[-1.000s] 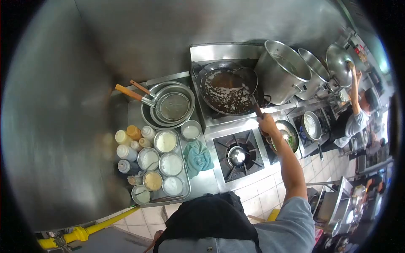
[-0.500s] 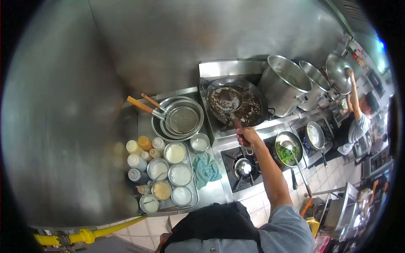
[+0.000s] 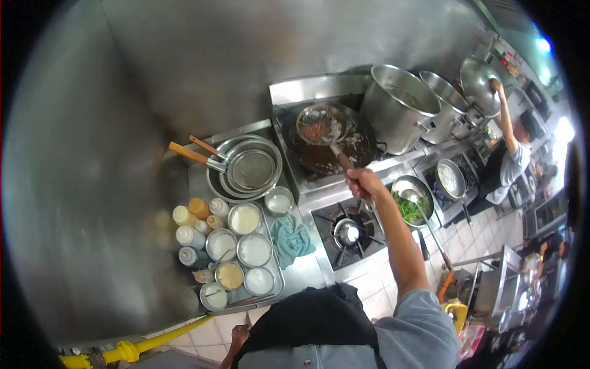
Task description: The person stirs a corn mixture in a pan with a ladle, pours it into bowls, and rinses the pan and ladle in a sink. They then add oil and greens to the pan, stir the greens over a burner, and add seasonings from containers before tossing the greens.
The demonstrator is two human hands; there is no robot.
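Observation:
My right hand (image 3: 364,182) is wrapped round the dark handle of a round skimmer (image 3: 322,125). The skimmer's bowl, with small reddish and pale bits in it, is over a large dark wok (image 3: 359,138) of brown liquid with pale bits floating. My left hand (image 3: 239,335) hangs low by the black apron, near the counter's front edge; its fingers are too small and blurred to make out. A pan (image 3: 405,209) with green leaves and a ladle in it sits to the right of the bare burner (image 3: 348,232).
Tall pots (image 3: 393,117) stand right of the wok. Nested strainers (image 3: 251,170), a teal cloth (image 3: 292,238), and a tray (image 3: 276,294) of bowls and bottles lie left. A co-worker (image 3: 516,160) at the right holds a large lid (image 3: 478,86).
The skimmer has risen and tilted above the liquid, with reddish bits now showing in it. The whole view has shifted slightly, and more of my left hand shows.

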